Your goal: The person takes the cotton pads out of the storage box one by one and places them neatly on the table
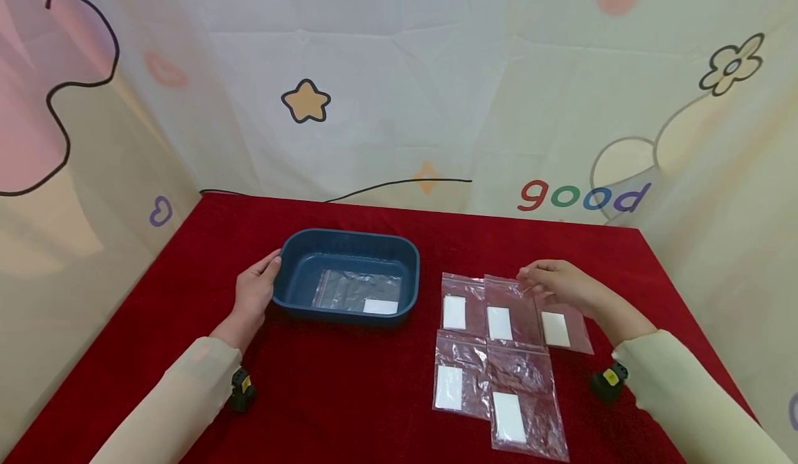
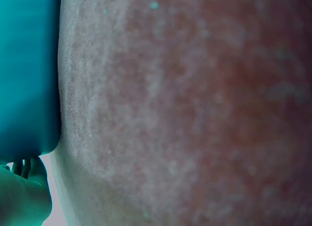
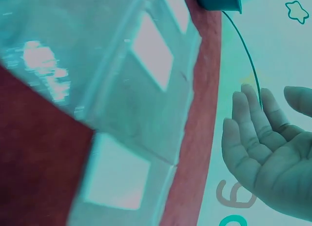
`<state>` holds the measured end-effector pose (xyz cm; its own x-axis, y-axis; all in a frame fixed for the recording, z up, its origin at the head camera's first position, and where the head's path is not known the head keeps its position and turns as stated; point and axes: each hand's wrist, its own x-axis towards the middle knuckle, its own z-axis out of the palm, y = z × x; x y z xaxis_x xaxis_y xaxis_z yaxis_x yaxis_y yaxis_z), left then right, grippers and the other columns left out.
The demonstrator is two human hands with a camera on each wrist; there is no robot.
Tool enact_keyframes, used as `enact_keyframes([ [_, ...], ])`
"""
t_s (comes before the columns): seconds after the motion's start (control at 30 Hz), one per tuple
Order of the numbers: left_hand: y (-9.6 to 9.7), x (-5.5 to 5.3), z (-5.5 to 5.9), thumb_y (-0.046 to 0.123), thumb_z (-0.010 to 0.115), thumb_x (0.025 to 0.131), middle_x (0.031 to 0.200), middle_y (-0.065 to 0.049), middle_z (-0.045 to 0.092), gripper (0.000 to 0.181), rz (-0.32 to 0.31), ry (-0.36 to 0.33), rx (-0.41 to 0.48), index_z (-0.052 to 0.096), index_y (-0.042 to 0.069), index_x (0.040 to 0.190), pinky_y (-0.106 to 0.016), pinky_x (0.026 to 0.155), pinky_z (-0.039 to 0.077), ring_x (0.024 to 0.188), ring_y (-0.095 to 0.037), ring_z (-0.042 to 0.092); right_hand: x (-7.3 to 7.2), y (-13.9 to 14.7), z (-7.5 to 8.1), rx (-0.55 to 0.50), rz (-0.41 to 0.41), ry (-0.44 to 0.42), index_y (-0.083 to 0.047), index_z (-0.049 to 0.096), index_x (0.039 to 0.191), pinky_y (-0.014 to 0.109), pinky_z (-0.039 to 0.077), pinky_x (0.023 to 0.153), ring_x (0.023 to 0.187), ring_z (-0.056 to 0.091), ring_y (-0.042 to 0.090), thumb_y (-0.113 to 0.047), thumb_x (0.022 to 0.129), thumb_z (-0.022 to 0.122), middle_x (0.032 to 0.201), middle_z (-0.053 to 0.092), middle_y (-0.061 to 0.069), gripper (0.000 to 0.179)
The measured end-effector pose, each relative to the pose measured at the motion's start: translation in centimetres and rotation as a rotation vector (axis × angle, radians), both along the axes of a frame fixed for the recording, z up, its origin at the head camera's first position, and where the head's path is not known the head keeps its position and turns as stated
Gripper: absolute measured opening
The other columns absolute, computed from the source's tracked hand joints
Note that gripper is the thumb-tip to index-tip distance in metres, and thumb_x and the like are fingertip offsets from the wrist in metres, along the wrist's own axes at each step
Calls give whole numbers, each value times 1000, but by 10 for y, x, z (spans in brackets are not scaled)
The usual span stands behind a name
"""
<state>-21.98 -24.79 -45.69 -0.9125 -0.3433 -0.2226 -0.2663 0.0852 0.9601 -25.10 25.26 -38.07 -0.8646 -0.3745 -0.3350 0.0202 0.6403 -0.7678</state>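
Note:
My left hand [image 1: 254,289] holds the left end of a dark blue rectangular basin [image 1: 346,316], thumb at the rim and the other fingers mostly hidden behind the wall. Inside the basin lies a clear zip bag [image 1: 352,287] with a white rectangular piece [image 1: 380,307] in it. In the left wrist view the basin wall [image 2: 27,74] stands beside the hand [image 2: 24,194]. Over the top of the zip bags [image 1: 517,367] on the right hovers my right hand [image 1: 564,285]. The right wrist view shows that hand [image 3: 273,153] with loosely bent fingers and nothing in it.
Several clear zip bags, each with a white piece [image 1: 449,388], lie edge to edge or overlapping on the red cloth [image 1: 349,388] right of the basin. A printed curtain [image 1: 399,104] hangs behind and at both sides of the table.

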Motion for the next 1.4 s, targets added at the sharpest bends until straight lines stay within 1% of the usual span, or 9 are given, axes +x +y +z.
enact_keyframes([
  [0.17,-1,1,0,28,48,110,164,-13,40,49,-1,1,3,45,8,155,-45,127,34,154,-29,36,-19,-14,12,-26,10,-11,10,53,137,36,61,94,100,70,19,-32,110,47,123,70,22,51],
  [0.27,-1,2,2,27,49,109,164,-13,40,49,-1,4,6,45,8,154,-44,127,33,154,-28,35,-29,-24,21,-40,21,-26,8,53,138,35,61,94,98,71,15,-33,109,48,113,74,10,50],
  [0.4,-1,2,2,27,49,109,165,-12,39,49,-7,7,-3,45,9,155,-45,128,32,155,-28,33,-42,-39,33,-53,59,-41,6,54,137,30,61,91,95,70,11,-31,109,49,105,73,-2,47],
  [0.6,-2,1,1,28,48,110,167,-11,35,50,-15,6,-24,42,11,156,-46,128,30,157,-29,30,-61,-62,48,-48,146,-53,5,54,137,28,60,90,97,69,11,-29,109,46,107,73,0,44],
  [0.77,-2,3,2,27,48,110,167,-10,34,50,-15,5,-24,42,12,156,-45,129,29,157,-28,29,-75,-80,53,-68,208,-73,4,55,134,28,59,89,97,69,13,-27,110,45,107,72,0,41],
  [0.87,-2,3,2,27,49,109,166,-11,36,49,-14,12,-18,43,12,156,-45,129,30,157,-28,31,-80,-92,55,-67,231,-74,4,55,134,28,59,89,97,69,14,-26,109,46,111,71,6,40],
  [1.07,-3,3,2,27,49,110,166,-11,36,49,-19,25,-16,43,11,155,-43,129,30,157,-27,30,-90,-113,60,-21,255,-77,3,54,137,30,58,93,100,69,17,-28,107,49,128,66,21,43],
  [1.23,-3,5,2,26,48,110,166,-11,36,49,-27,20,-17,42,10,156,-43,129,30,157,-27,29,-97,-129,62,10,288,-103,1,56,137,31,59,92,102,70,19,-31,106,50,125,69,17,45],
  [1.4,-1,5,4,26,47,110,166,-12,36,49,-29,18,-10,42,9,156,-44,128,30,157,-27,30,-103,-148,64,12,276,-128,-1,59,134,32,59,91,99,71,19,-31,105,52,115,73,9,42],
])
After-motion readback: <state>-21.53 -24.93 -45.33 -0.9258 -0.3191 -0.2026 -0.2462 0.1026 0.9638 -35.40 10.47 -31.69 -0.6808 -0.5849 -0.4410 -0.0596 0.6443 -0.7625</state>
